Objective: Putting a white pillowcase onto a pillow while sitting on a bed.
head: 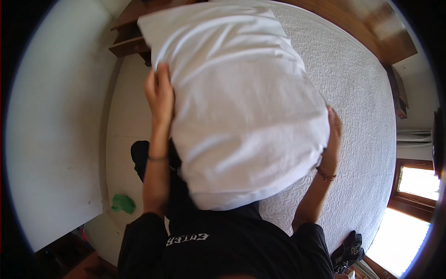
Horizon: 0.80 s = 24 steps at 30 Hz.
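A white pillow in a pillowcase [244, 104] is held up in front of my body, its near end close to my black shirt. My left hand [159, 90] grips its left side, with the fingers partly blurred. On the opposite side, my right hand [332, 129] holds the pillow's edge, and some of its fingers are hidden behind the cloth. The far end of the pillowcase looks flat and loose, while the near part is full and rounded. Beneath and to the right spreads a bed with a white quilted cover [362, 146].
A wooden nightstand [129, 47] with a drawer pulled out stands at the far left. The wooden headboard [366, 21] rises behind the bed. A green plastic bag [123, 204] lies on the floor at left. A black item [348, 251] rests at the bed's near right corner.
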Available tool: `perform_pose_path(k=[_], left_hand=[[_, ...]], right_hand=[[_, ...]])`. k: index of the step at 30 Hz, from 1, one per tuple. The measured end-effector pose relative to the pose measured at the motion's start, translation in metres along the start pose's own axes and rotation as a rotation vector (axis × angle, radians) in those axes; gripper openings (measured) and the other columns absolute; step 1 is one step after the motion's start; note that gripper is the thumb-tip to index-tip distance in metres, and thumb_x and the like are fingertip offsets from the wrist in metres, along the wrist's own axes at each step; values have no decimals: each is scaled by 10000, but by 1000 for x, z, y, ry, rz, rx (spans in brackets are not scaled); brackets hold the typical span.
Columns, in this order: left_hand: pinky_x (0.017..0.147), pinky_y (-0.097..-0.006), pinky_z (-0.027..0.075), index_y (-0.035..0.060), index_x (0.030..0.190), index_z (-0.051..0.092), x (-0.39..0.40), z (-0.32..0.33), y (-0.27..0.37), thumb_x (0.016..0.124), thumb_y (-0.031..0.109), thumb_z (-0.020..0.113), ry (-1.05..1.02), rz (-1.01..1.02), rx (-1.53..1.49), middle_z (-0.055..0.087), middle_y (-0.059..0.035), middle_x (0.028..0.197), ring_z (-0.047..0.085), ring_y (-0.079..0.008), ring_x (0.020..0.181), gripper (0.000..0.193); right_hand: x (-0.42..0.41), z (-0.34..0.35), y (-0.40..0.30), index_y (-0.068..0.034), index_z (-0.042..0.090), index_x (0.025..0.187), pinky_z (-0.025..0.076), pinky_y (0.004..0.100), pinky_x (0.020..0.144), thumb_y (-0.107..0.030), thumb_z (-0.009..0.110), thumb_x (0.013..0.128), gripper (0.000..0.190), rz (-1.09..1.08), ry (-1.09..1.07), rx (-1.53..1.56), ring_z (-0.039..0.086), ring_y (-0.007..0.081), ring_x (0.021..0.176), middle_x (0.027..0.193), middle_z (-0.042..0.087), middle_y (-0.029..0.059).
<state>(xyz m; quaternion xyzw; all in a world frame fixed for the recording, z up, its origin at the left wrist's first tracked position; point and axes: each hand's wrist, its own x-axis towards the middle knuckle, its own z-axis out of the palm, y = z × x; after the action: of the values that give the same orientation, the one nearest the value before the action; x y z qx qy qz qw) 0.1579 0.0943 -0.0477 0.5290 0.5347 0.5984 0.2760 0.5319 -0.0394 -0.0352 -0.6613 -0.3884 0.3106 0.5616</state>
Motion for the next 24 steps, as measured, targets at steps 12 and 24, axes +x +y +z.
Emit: perform_pose_path(k=[12, 24], left_hand=[[1132, -538, 239, 85, 1449, 440, -119, -65, 60, 786, 364, 791, -751, 290, 639, 334, -219, 1485, 321, -409, 1381, 800], [802, -409, 483, 29, 1058, 671, -154, -55, 38, 643, -57, 750, -485, 501, 591, 599, -109, 1080, 603, -293, 892, 431]], right_hand=[[-60, 32, 114, 12, 630, 1042, 438, 266, 658, -323, 490, 1054, 363, 152, -40, -243, 500, 79, 775, 883, 591, 44], [-156, 66, 15, -239, 383, 1524, 317, 582, 1100, -218, 902, 609, 1052, -298, -420, -765, 277, 480, 1400, 1575, 150, 283]])
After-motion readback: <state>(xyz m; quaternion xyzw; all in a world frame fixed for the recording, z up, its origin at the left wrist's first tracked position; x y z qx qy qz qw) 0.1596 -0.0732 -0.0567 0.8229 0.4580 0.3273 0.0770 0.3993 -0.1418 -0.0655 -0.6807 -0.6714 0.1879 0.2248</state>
